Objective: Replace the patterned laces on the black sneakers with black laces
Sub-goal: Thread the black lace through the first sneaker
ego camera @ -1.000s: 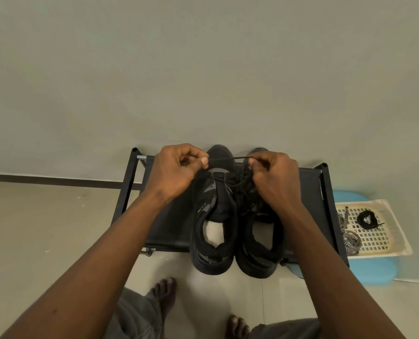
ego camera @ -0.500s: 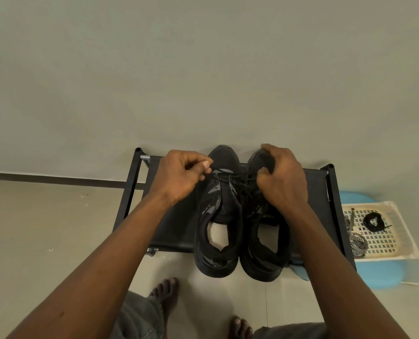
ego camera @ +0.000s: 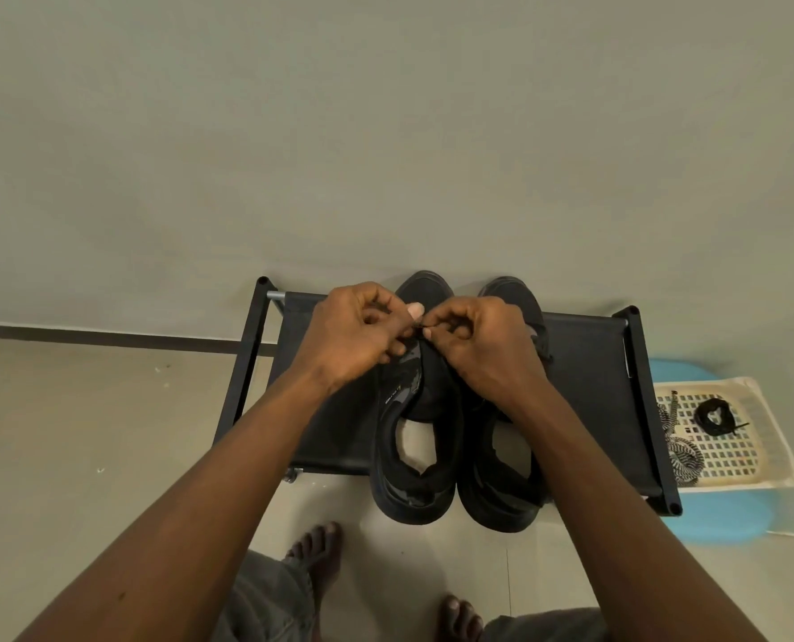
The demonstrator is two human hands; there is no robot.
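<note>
Lacing sneaker [ego camera: 416, 410] | your left hand [ego camera: 353, 331] and right hand [ego camera: 478, 340] each pinch the lace [ego camera: 417, 324] | keep it taut, feed the end straight, no twist.

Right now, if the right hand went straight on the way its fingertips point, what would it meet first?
Probably the left hand: its thumb sits just ahead, only the pinched black lace between them.

Sneakers [ego camera: 455, 447] on rack [ego camera: 590, 363] — basket [ego camera: 775, 461] rightward
</note>
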